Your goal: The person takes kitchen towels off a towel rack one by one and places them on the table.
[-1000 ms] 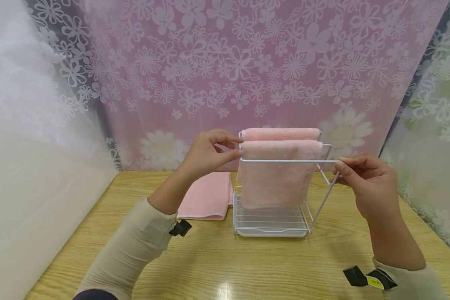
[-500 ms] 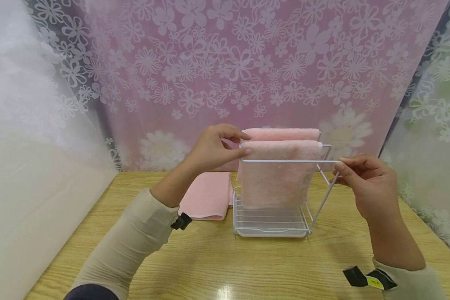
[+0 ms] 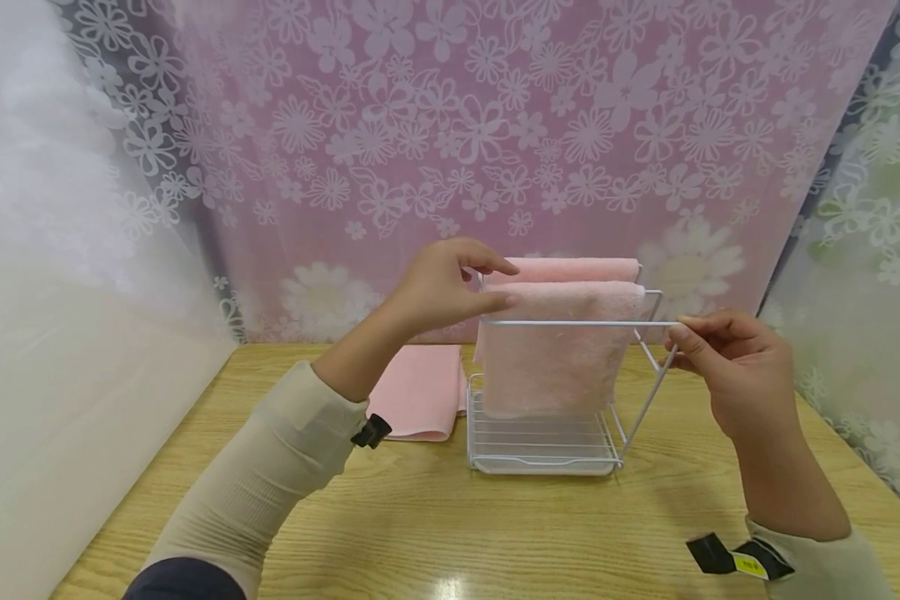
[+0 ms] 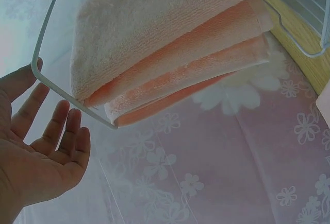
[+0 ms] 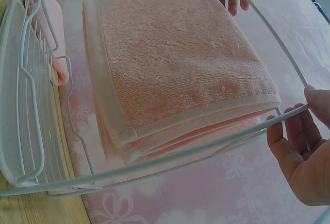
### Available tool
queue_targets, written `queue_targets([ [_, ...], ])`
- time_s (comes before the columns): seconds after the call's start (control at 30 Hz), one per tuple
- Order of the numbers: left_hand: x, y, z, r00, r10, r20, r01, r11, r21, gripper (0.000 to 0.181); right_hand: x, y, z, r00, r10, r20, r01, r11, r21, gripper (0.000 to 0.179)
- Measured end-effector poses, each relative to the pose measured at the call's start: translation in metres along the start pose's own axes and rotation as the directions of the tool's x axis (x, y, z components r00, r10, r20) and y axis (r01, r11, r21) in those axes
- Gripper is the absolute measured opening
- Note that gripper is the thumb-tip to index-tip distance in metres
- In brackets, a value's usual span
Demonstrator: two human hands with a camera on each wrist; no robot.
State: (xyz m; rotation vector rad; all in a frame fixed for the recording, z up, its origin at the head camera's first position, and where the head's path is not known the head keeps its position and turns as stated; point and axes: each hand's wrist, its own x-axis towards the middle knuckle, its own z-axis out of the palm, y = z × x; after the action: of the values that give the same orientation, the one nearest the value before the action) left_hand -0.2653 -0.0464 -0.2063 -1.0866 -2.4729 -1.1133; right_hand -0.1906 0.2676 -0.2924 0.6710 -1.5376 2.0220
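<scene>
A white wire rack [image 3: 585, 322] stands on the table with two pink towels draped over its upper bars. The front towel [image 3: 555, 367] hangs nearer me, and the rear towel [image 3: 577, 269] shows behind it. My right hand [image 3: 746, 358] pinches the rack's front right top corner between thumb and fingers. At the opposite end, my left hand [image 3: 442, 283] has its thumb and fingers spread by the towels' left ends. The left wrist view shows this hand's loose fingers [image 4: 54, 131] right beside the rack's wire, gripping nothing.
Left of the rack, a folded pink towel [image 3: 423, 392] lies on the wooden table [image 3: 390, 525], partly behind my left forearm. The rack's base holds a wire grid over a white tray [image 3: 543, 469]. Flowered curtains [image 3: 450, 167] hang behind and at both sides.
My left hand has moved right and slightly up, past the rack's left end and over the towels' left ends. The right hand, rack and towels have stayed in place.
</scene>
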Motion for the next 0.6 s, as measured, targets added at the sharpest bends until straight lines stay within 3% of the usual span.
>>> queue_targets([
  [0.4, 0.012, 0.007, 0.010, 0.998, -0.023, 0.050, 0.019, 0.997, 0.081, 0.030, 0.000, 0.000, 0.000, 1.000, -0.007, -0.006, 0.007, 1.000, -0.012, 0.012],
  [0.6, 0.022, 0.009, 0.017, 0.995, -0.010, 0.102, -0.006, 0.988, 0.152, 0.031, 0.000, 0.000, 0.000, 1.000, -0.014, -0.005, 0.014, 1.000, -0.012, 0.012],
])
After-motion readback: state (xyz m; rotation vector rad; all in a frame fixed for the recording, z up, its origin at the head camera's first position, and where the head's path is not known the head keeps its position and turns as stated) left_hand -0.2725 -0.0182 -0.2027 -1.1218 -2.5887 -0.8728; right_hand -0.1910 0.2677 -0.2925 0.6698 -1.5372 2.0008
